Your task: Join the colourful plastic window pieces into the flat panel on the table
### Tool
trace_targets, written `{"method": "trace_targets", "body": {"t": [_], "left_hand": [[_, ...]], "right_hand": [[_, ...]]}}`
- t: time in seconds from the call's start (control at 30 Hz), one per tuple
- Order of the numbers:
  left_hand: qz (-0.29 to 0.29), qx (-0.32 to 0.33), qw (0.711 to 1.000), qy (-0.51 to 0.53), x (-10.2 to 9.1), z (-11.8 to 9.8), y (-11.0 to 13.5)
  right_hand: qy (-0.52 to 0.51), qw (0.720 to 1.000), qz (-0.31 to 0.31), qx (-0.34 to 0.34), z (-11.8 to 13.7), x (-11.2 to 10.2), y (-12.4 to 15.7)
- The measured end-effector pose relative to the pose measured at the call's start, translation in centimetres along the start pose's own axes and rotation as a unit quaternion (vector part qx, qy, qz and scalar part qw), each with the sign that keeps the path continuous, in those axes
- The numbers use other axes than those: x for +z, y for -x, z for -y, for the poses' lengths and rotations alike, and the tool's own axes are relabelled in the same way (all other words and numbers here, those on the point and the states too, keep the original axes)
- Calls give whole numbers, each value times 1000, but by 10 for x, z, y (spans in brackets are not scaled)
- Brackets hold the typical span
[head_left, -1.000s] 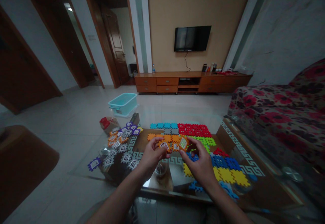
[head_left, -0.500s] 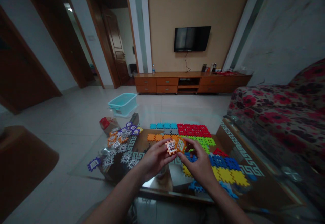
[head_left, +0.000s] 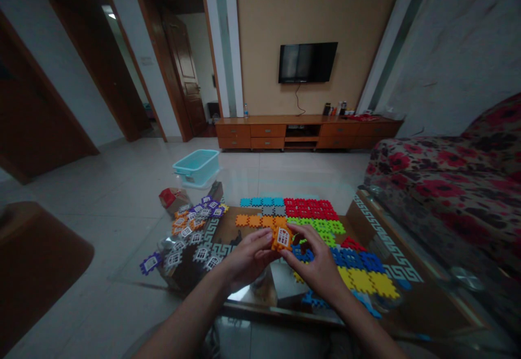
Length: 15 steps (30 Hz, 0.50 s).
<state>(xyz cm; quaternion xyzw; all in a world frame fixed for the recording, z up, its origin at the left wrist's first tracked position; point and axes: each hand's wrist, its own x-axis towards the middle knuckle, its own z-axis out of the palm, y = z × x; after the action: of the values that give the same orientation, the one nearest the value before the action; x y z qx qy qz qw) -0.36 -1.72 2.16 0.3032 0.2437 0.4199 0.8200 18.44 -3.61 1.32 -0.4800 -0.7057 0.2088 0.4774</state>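
Orange tile [head_left: 282,238] sits pinched between left hand [head_left: 248,258] and right hand [head_left: 321,264], both grips clamped on it, just above the near edge of the mat [head_left: 311,209]. Skewed pressure could jam its teeth, or it may slip onto the mat.

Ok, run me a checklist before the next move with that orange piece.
1. Grip on orange piece by left hand and right hand: ok.
2. Window face in view: ok.
3. Joints fully seated: cannot tell.
4. The mat flat on table: ok.
5. The loose pile on the left-hand side, probably reachable: ok.
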Motion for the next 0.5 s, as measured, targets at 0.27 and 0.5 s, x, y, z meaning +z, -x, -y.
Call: {"method": "trace_targets", "body": {"t": [0.27, 0.5], "left_hand": [[15, -5, 1000, 2, -2, 0, 1], [6, -26, 1000, -5, -1, -1, 1]], "right_hand": [[-12, 999, 19, -31, 3, -2, 0], [-17, 998, 32, -59, 6, -6, 0]]}}
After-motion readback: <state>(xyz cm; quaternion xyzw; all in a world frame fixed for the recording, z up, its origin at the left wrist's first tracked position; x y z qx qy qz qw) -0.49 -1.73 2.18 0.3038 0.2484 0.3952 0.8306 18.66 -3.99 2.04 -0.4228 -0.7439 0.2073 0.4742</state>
